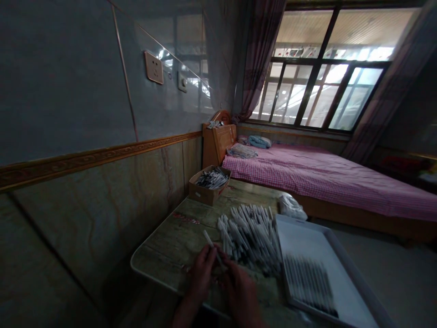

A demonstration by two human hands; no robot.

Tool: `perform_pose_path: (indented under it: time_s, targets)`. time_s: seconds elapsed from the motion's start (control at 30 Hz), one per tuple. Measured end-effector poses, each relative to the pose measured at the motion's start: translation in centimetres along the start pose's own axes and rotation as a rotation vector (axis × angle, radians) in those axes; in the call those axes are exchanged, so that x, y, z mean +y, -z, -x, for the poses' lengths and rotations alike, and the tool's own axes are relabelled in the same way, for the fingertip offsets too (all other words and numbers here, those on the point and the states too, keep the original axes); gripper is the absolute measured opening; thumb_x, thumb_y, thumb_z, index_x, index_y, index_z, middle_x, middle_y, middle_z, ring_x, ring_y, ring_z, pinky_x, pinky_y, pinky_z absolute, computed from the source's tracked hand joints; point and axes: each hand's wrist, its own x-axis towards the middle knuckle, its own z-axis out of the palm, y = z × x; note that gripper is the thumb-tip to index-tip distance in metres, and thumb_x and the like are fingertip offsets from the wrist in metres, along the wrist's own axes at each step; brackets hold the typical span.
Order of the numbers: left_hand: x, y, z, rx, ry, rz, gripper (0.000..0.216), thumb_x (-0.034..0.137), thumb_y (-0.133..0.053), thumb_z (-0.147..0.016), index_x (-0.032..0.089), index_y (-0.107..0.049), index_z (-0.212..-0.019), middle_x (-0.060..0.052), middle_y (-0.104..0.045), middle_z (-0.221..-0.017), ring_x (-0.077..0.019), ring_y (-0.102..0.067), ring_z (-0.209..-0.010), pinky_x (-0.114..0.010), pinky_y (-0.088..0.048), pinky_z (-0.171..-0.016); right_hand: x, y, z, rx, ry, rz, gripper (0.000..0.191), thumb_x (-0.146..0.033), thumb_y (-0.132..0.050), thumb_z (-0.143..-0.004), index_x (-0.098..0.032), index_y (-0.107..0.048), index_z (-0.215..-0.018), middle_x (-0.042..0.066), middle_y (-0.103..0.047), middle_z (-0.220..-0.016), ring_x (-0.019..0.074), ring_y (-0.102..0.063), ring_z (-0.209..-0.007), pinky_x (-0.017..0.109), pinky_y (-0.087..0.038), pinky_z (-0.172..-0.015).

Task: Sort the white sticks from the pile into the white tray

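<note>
Just above the table [160,255], my left hand [201,266] pinches a slim white pen-like tube [208,238], which slants up and away from me. The fingers of my right hand [239,284] close around the tube's lower end, so that end is partly covered. A loose heap of similar white tubes [251,230], some with dark ends, lies right beyond my hands. To the right of the heap, a pale tray [309,232] holds a neat row of tubes [309,282] side by side. Dim light and blur hide the fine details of these tubes.
A cardboard box [205,195] filled with thin dark and white pieces stands at the table's far left, near the tiled wall [150,196]. Behind the tray lies a greyish plastic bundle [292,207]. Past the table is a bed with a pink checked cover [307,171].
</note>
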Motion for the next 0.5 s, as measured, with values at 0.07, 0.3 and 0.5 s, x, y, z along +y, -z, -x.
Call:
perform_pose_path:
  time_s: [0.07,0.3,0.5]
  targets:
    - [0.2,-0.2,0.1,0.041,-0.015,0.054,0.045,0.059,-0.074,-0.068,0.020,-0.066,-0.089,-0.002,-0.073,-0.073,-0.0209,-0.069,-0.070,-0.030,-0.054,-0.067,0.3,0.9,0.8,-0.010,-0.012,0.077,0.028,-0.022,-0.048,-0.091,-0.024,-0.070,-0.108,0.006,-0.075,-0.104,0.0195,-0.071,-0.095,0.027,-0.054,-0.083]
    - [0.5,-0.9,0.4,0.032,-0.098,0.013,0.050,0.056,-0.075,-0.069,0.019,-0.067,-0.100,-0.003,-0.072,-0.075,-0.0216,-0.068,-0.071,-0.032,-0.054,-0.069,2.0,6.4,1.8,0.076,-0.252,0.400,0.032,-0.015,-0.046,-0.088,-0.023,-0.070,-0.108,0.006,-0.071,-0.104,0.0210,-0.068,-0.095,0.028,-0.053,-0.083]
    - [0.4,-1.0,0.2,-0.002,-0.078,-0.010,0.052,0.057,-0.074,-0.069,0.019,-0.065,-0.104,-0.001,-0.070,-0.070,-0.0208,-0.067,-0.065,-0.033,-0.055,-0.066,2.4,7.5,1.2,-0.012,-0.355,0.569,0.036,-0.011,-0.041,-0.090,-0.022,-0.067,-0.112,0.007,-0.068,-0.110,0.0189,-0.068,-0.093,0.025,-0.050,-0.077]
